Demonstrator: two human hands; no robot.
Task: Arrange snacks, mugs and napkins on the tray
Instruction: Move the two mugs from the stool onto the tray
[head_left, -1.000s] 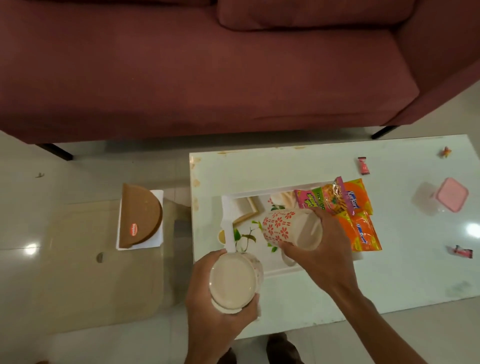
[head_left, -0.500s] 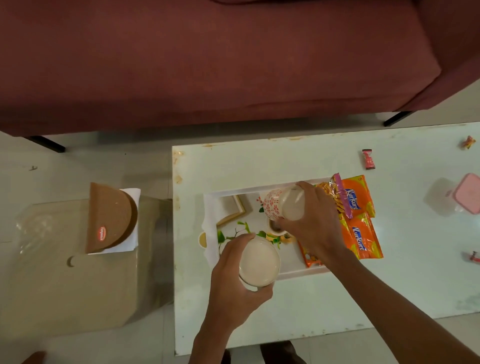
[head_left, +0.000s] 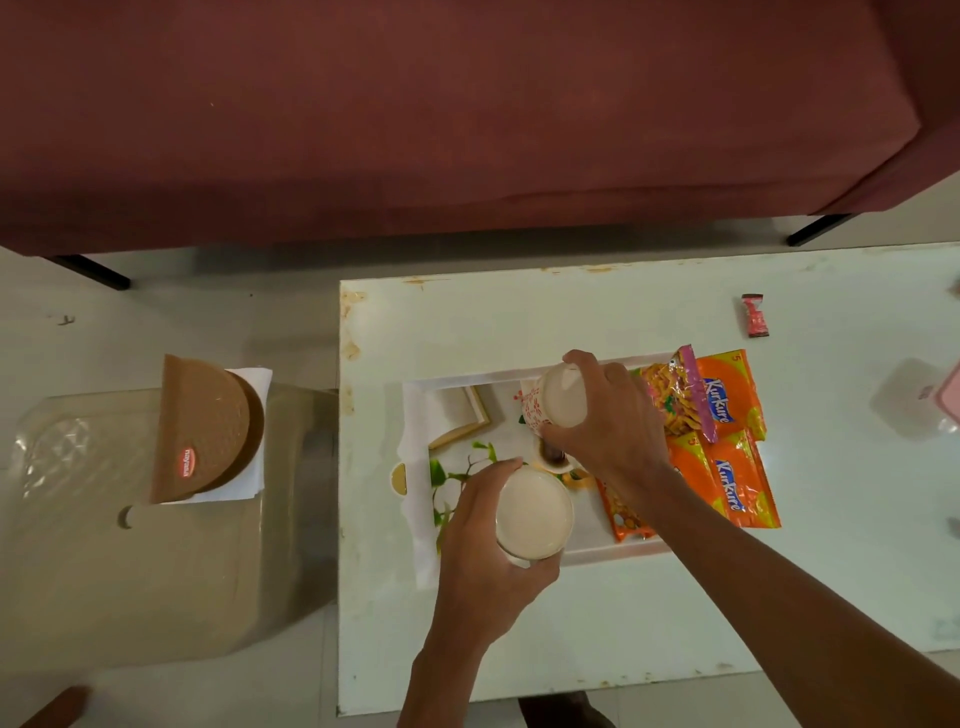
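Napkin holder (head_left: 205, 431): well left of both hands, off the counter (head_left: 519, 322). Left hand (head_left: 480, 561): wrapped round near mug (head_left: 534, 512) over tray (head_left: 613, 553), likely for setting down. Right hand (head_left: 608, 421): gripping floral mug (head_left: 556, 402) from above. Snack packets (head_left: 727, 441): just right, overlapping tray's edge.

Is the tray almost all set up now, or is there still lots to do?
About halfway. Done: the snack packets already lie at the right end of the tray. In hand: the left hand and right hand each hold a mug, and, over the tray. Left: the napkins sit in the brown holder, off the table.
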